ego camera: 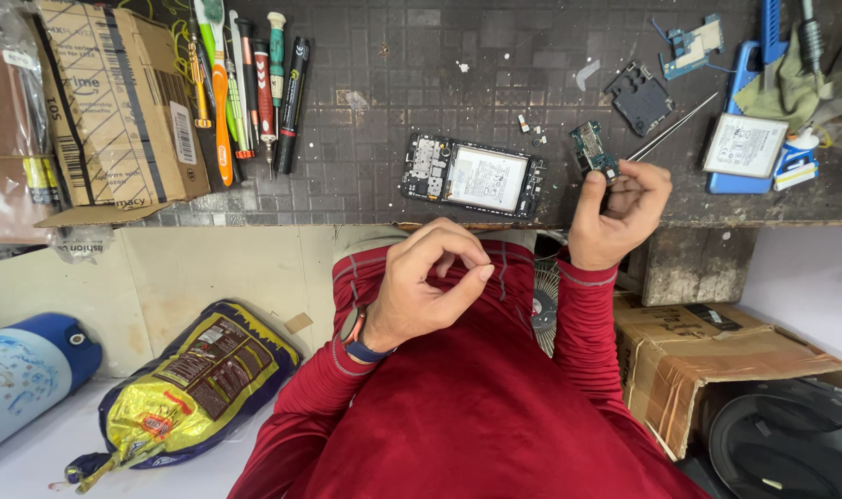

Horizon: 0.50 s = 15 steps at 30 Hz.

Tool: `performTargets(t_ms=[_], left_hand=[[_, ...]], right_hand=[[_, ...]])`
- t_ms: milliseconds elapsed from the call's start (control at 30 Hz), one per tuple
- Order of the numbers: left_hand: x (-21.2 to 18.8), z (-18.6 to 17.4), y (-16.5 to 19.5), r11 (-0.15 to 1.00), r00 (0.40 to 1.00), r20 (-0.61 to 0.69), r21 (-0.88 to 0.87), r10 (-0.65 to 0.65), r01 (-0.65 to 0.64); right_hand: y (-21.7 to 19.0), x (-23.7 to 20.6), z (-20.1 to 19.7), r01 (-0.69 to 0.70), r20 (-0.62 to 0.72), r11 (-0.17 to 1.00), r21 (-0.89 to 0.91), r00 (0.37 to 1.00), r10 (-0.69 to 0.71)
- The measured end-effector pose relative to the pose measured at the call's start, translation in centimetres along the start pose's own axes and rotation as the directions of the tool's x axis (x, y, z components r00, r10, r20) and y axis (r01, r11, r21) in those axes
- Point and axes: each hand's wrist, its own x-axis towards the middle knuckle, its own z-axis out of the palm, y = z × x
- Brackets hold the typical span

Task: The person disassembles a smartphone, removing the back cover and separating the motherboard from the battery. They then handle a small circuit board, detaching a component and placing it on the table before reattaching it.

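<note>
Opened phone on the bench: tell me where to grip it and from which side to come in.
Take the opened phone by its two long edges, coming down from above. It lies flat with its insides facing up, so the board end and the white battery label are best left untouched. The long sides look bare, and the mat around it is mostly free; only a few small bits lie off its far right corner.

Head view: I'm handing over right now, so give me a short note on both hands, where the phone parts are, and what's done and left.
Left hand: raised at the chest, fingers pinched together; anything in them is too small to see.
Right hand: at the bench edge, holding a small green circuit board and thin tweezers.
Opened phone: flat on the dark mat, back off, battery and frame exposed. Black cover part and a separate battery lie to the right; screwdrivers to the left.
Done: phone opened, board out.
Left: board not refitted, phone not closed.
</note>
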Motion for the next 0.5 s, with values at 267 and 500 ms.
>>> performTargets(t_ms=[267,500], left_hand=[[-0.6,0.3,-1.6,0.996,0.993,0.115,-0.089,-0.009,0.019],[-3.8,2.3,-4.9,0.990,0.978,0.207,-0.137,-0.015,0.044]], right_hand=[[-1.3,-0.2,0.9,0.079,-0.050,0.993,-0.086,0.995,-0.083],[0.1,-1.1,0.7,0.104,-0.087,0.989,-0.106,0.990,-0.113]])
